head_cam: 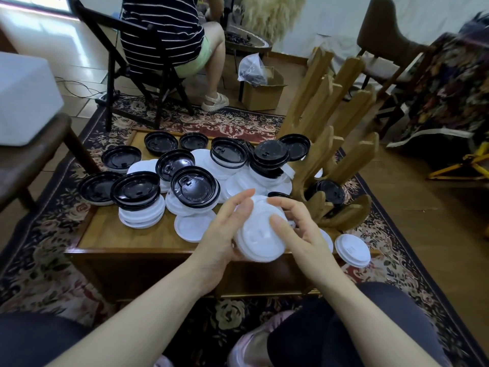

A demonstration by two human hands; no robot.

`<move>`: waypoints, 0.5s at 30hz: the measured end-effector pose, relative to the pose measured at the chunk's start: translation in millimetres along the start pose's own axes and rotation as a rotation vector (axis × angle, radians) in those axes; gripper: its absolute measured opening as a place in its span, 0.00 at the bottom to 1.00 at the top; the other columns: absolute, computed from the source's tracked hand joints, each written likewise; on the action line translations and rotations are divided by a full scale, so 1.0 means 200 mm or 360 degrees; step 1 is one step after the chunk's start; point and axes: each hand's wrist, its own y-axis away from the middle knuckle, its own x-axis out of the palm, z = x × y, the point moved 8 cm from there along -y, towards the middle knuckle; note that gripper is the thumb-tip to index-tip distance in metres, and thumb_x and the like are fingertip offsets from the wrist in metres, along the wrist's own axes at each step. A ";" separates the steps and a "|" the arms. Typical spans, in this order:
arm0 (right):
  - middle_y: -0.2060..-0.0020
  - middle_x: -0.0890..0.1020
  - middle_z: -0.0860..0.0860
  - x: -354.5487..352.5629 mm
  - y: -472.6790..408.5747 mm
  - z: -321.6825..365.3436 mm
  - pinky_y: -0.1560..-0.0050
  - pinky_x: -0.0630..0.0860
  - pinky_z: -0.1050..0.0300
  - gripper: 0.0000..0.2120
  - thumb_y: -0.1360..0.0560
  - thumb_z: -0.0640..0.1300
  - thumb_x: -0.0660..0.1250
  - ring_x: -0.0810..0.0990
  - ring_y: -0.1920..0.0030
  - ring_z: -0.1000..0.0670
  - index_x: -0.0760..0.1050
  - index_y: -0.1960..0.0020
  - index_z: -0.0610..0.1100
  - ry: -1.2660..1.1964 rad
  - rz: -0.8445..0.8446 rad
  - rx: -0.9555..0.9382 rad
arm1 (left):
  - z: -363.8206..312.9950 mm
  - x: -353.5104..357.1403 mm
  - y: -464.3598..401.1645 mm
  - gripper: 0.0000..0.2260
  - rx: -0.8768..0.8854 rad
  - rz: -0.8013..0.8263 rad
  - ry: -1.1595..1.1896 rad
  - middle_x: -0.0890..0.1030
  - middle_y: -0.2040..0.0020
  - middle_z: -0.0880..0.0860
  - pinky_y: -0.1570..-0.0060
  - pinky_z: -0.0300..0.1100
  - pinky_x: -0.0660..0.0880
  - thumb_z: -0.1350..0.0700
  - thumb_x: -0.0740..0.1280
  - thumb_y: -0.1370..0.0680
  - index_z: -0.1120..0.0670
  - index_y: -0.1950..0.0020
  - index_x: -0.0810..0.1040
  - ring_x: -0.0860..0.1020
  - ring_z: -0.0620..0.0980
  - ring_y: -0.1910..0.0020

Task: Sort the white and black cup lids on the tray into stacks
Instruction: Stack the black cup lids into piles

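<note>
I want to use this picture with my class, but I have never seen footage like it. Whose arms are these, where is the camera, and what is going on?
The camera sits on a person's head, looking down at their own bare hands. The left hand and right hand together hold a small stack of white lids. On the wooden tray beyond lie mixed black lids and white lids, some loosely piled. A wooden rack stands at the right. Another person sits behind.
</note>
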 end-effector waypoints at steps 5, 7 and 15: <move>0.47 0.78 0.54 -0.01 0.00 0.01 0.49 0.73 0.64 0.19 0.29 0.62 0.63 0.77 0.47 0.57 0.76 0.44 0.53 0.0026 -0.0127 -0.0017 | 0.04 0.02 0.00 0.28 0.0007 0.0064 -0.0055 0.81 0.39 0.51 0.60 0.52 0.82 0.47 0.79 0.37 0.41 0.38 0.76 0.84 0.52 0.45; 0.52 0.79 0.56 -0.02 0.00 0.01 0.53 0.74 0.63 0.19 0.30 0.62 0.64 0.77 0.52 0.58 0.75 0.47 0.50 -0.0015 -0.0216 -0.0015 | 0.04 0.04 0.00 0.27 0.0014 0.0072 -0.0112 0.80 0.39 0.52 0.62 0.54 0.82 0.50 0.78 0.34 0.43 0.38 0.75 0.84 0.52 0.48; 0.48 0.76 0.50 0.04 0.02 -0.02 0.46 0.74 0.57 0.16 0.29 0.64 0.62 0.76 0.45 0.53 0.76 0.47 0.57 0.0021 -0.0163 0.0011 | 0.04 0.00 0.03 0.18 -0.0001 -0.0204 -0.0152 0.81 0.42 0.55 0.72 0.50 0.80 0.45 0.69 0.31 0.42 0.42 0.80 0.85 0.56 0.54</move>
